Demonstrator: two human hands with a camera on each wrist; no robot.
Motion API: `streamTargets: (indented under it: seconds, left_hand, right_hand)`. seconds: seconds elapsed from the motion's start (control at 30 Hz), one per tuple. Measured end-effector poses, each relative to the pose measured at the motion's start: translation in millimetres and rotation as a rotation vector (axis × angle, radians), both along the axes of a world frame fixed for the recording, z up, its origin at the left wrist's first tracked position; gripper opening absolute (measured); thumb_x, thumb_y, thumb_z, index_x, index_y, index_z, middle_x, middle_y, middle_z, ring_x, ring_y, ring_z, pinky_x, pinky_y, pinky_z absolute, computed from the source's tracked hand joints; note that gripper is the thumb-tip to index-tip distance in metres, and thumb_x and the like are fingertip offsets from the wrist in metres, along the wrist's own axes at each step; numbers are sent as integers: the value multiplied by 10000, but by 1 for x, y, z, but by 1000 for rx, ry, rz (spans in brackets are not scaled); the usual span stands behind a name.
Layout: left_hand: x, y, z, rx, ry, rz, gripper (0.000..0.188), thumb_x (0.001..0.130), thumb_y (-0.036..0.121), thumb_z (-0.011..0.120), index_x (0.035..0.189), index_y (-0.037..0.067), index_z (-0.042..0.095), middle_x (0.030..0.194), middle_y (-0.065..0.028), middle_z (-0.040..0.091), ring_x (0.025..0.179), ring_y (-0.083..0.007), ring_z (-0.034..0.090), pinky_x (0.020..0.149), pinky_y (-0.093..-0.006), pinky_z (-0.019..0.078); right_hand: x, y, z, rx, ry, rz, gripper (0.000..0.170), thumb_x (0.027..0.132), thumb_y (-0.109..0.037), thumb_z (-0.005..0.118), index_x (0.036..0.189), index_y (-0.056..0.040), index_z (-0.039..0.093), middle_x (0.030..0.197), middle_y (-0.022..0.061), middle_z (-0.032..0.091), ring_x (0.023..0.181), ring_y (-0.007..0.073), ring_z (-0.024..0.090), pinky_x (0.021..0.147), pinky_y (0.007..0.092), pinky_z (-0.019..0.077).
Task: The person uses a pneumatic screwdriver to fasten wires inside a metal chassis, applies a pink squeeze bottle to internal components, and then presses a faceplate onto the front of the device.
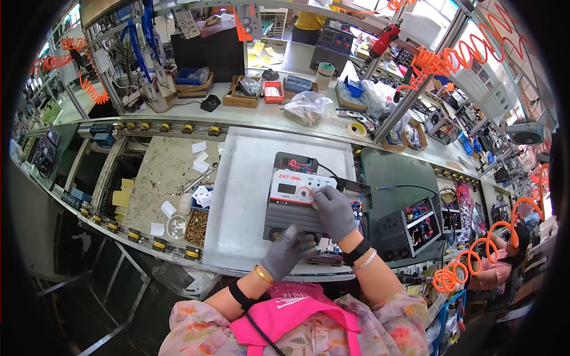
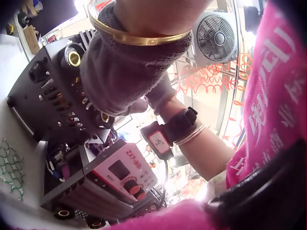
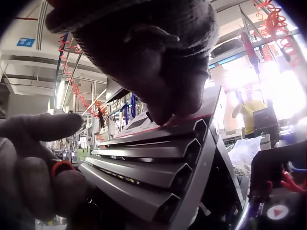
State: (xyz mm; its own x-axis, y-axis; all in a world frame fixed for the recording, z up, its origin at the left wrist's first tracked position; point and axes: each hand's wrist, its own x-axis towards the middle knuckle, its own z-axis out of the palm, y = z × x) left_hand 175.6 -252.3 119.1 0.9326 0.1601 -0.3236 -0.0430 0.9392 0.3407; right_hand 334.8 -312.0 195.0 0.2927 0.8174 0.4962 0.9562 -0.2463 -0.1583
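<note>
A dark grey welding machine lies with its white ZX7 control panel facing up, louvers below the panel. My gloved right hand is bent over the panel's right part, beside the knob. In the right wrist view its fingertips meet the panel just above the louvers; whether they pinch a small part I cannot tell. My gloved left hand is at the machine's lower edge, thumb apart from loosely bent fingers. An orange-red ring shows at those fingers in the right wrist view.
A white board lies under the machine. To its left are a bin of brass fittings, a white dish and a wrench. Another opened machine stands at right. Orange coiled hoses hang above.
</note>
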Motion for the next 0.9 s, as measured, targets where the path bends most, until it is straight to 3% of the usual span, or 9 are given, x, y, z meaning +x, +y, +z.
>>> streamTargets:
  seconds: [0.17, 0.27, 0.37, 0.47, 0.57, 0.67, 0.8, 0.9]
  left_hand:
    - [4, 11, 4, -53, 10, -19, 563, 904, 526, 422, 1267, 95, 421, 1145, -145, 553, 1059, -283, 549, 903, -410, 466]
    - [5, 9, 15, -49, -99, 5, 612, 910, 546, 383, 1286, 64, 397, 1168, -138, 530, 1082, -268, 528, 900, -395, 459]
    - [2, 15, 5, -70, -281, -33, 620, 913, 551, 375, 1279, 52, 407, 1184, -114, 517, 1057, -226, 527, 853, -381, 456]
    - [3, 13, 5, -93, -281, -55, 623, 908, 561, 378, 1272, 56, 422, 1183, -111, 517, 1037, -214, 531, 848, -383, 447]
    - [5, 19, -25, -97, -498, -152, 624, 908, 562, 380, 1280, 62, 419, 1201, -131, 505, 1066, -231, 526, 893, -393, 430]
    - [3, 13, 12, 28, -101, -39, 613, 912, 554, 378, 1285, 68, 411, 1221, -145, 493, 1108, -262, 512, 936, -422, 416]
    - [6, 14, 21, 5, 8, -82, 718, 907, 584, 348, 1330, 4, 323, 1258, -230, 439, 1167, -306, 462, 1014, -414, 374]
    - [5, 15, 20, -8, 8, -87, 714, 905, 565, 381, 1333, -2, 309, 1260, -231, 435, 1161, -309, 467, 1002, -414, 392]
  right_hand:
    - [-17, -3, 20, -16, 28, -76, 301, 706, -132, 681, 997, -94, 616, 896, 81, 589, 800, 276, 590, 676, 386, 489]
    - [-37, -17, 25, -121, 264, 215, 346, 707, -169, 683, 1040, -128, 603, 946, 72, 585, 832, 276, 585, 707, 390, 480]
    - [-49, -27, 1, -407, 185, 315, 361, 719, -195, 673, 1068, -149, 592, 974, 69, 579, 874, 279, 576, 745, 389, 472]
    - [-46, -30, -6, -454, 246, 289, 347, 732, -212, 660, 1064, -141, 590, 992, 78, 575, 924, 282, 559, 768, 396, 467]
    - [-41, -31, -2, -313, 326, 299, 301, 749, -163, 658, 1037, -110, 586, 948, 90, 546, 881, 272, 558, 730, 357, 470]
    - [-37, -31, 23, -25, 652, 309, 304, 744, -54, 645, 1039, -76, 577, 936, 90, 538, 924, 264, 561, 776, 330, 464]
    - [-26, -27, 20, 122, 891, 263, 326, 734, 8, 643, 1048, -50, 578, 930, 83, 545, 857, 238, 613, 735, 305, 490]
    - [-20, -20, 38, 102, 546, 258, 279, 733, 18, 642, 1003, -42, 601, 929, 104, 597, 840, 233, 627, 700, 303, 511]
